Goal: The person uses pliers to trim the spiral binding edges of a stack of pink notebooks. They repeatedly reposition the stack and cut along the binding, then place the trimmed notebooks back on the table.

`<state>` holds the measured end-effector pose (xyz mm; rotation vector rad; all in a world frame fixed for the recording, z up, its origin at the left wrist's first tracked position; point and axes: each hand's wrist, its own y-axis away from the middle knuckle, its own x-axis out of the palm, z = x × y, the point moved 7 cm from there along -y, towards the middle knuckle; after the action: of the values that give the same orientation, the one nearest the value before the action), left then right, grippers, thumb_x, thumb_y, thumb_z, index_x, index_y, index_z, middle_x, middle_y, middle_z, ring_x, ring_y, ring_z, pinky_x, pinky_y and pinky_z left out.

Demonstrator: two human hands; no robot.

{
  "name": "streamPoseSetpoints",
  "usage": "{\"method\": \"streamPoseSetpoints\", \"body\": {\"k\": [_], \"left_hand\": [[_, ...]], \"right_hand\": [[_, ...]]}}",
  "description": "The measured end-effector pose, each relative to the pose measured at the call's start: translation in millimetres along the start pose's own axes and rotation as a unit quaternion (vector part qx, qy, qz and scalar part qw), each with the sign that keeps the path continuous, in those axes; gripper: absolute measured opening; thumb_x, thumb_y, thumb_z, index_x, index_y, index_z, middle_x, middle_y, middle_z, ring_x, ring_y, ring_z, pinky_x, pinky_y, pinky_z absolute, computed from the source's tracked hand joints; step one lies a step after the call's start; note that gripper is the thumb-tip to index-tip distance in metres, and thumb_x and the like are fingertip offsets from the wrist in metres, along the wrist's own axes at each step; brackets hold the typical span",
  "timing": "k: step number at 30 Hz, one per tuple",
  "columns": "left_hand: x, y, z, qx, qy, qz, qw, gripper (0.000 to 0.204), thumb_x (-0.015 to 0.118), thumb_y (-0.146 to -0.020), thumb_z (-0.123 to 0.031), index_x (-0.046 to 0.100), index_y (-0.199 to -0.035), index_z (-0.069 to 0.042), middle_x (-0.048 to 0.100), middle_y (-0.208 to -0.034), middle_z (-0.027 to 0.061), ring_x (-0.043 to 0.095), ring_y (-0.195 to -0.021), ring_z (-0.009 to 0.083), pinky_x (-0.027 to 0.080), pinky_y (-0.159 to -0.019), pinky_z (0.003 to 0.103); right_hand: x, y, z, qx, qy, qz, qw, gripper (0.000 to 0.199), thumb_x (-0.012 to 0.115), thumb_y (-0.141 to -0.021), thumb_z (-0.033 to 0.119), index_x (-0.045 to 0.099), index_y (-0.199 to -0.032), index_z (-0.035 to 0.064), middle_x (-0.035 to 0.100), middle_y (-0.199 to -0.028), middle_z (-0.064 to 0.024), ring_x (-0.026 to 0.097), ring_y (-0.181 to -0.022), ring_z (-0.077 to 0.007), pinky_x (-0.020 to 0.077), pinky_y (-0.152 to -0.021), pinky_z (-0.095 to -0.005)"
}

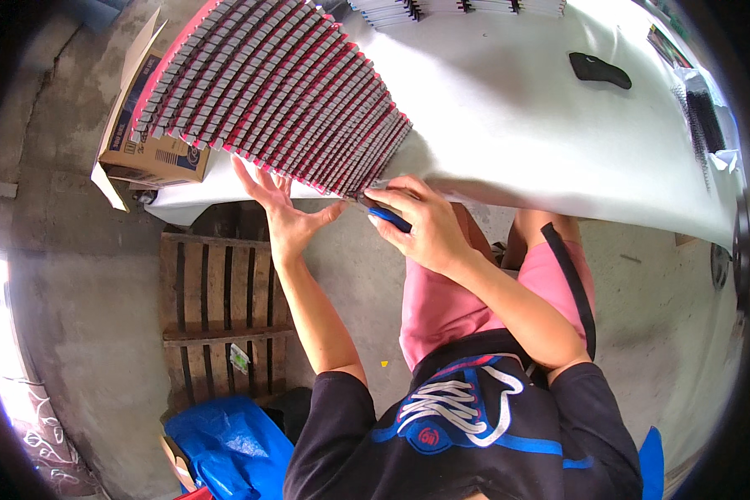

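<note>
A broad block of many tight rows of small grey pieces (283,92), with red and black showing between them, lies on the white-covered table (508,142). My left hand (287,218) is at its near edge, fingers spread and thumb stretched toward the near corner. The fingertips meet or nearly meet the rows; contact is hard to tell. My right hand (425,221) is closed around a tool with a blue handle (389,219). Its front end points at the near right corner of the rows, and the tip is too small to make out.
A small black flat piece (600,71) lies on the table at the right. More white strips (450,7) are at the back. An open cardboard box (158,158) stands left of the rows. Below are a wooden pallet (217,335) and a blue plastic bag (229,446).
</note>
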<state>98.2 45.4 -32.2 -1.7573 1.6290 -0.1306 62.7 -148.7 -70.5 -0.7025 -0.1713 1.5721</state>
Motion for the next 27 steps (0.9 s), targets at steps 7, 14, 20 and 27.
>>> {"method": "streamPoseSetpoints", "body": {"k": [7,14,20,27], "left_hand": [[3,0,7,-0.017,0.01,-0.001,1.0,0.153,0.094,-0.042,-0.024,-0.022,-0.142,-0.022,-0.01,-0.15,0.019,0.009,-0.137,0.0381,0.025,-0.106,0.06],[4,3,8,-0.009,-0.044,-0.003,0.999,0.154,0.094,-0.041,-0.023,-0.022,-0.142,-0.02,-0.01,-0.149,0.0202,0.009,-0.137,0.0389,0.024,-0.108,0.056],[8,2,7,0.004,-0.032,-0.01,0.999,0.155,0.094,-0.04,-0.031,-0.023,-0.142,-0.017,-0.014,-0.149,0.0195,0.004,-0.138,0.0397,0.017,-0.109,0.058],[0,26,43,0.048,-0.308,-0.046,0.949,0.136,0.081,-0.051,-0.06,-0.002,-0.147,-0.011,-0.016,-0.147,0.025,-0.008,-0.138,0.0375,0.003,-0.111,0.055]], "right_hand": [[-2,5,12,-0.138,0.192,-0.037,0.971,0.043,0.074,-0.069,0.02,0.063,-0.111,0.0214,0.053,-0.103,0.0008,0.055,-0.094,-0.014,0.0328,-0.089,-0.0437],[0,0,10,-0.21,0.259,-0.039,0.942,0.04,0.072,-0.071,0.022,0.064,-0.11,0.0224,0.052,-0.103,0.0025,0.053,-0.095,-0.0134,0.0335,-0.087,-0.0426],[3,-1,5,-0.269,0.302,-0.039,0.914,0.037,0.071,-0.071,0.023,0.065,-0.108,0.0223,0.054,-0.099,0.0024,0.053,-0.089,-0.013,0.0373,-0.08,-0.0386],[-13,-4,16,-0.236,0.194,0.01,0.952,0.043,0.068,-0.074,0.024,0.061,-0.116,0.0175,0.052,-0.101,-0.0038,0.055,-0.092,-0.0196,0.0459,-0.072,-0.0431]]}}
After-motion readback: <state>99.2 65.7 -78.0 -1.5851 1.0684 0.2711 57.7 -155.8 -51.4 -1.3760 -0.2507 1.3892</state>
